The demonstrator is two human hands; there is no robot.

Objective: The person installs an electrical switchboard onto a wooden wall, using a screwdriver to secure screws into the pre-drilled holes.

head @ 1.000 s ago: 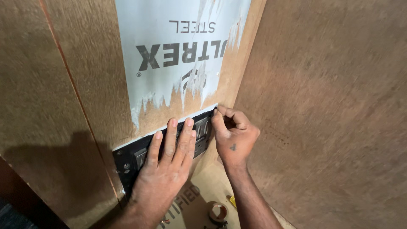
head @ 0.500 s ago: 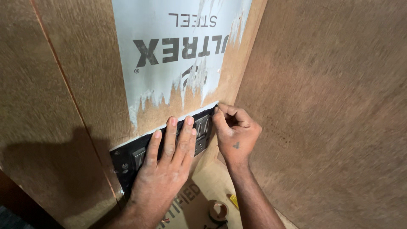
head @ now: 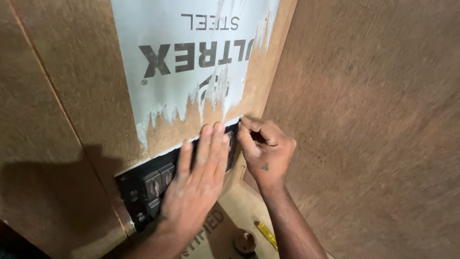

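Note:
A black switch plate (head: 152,184) with several rocker switches is set in a plywood panel (head: 81,96), just under a torn white printed sheet (head: 191,72). My left hand (head: 199,177) lies flat on the plate, fingers together and pointing up, covering its right half. My right hand (head: 266,151) is at the plate's upper right corner, thumb and forefinger pinched at the edge where the white sheet meets the plate. Whether anything is pinched there is too small to tell.
A second plywood wall (head: 373,120) meets the panel at a corner on the right. On the cardboard (head: 225,230) below lie a roll of tape (head: 245,241) and a yellow-handled tool (head: 266,235).
Both hands keep their places on the plate. The view has drifted slightly; the right fingertips stay pinched at the corner.

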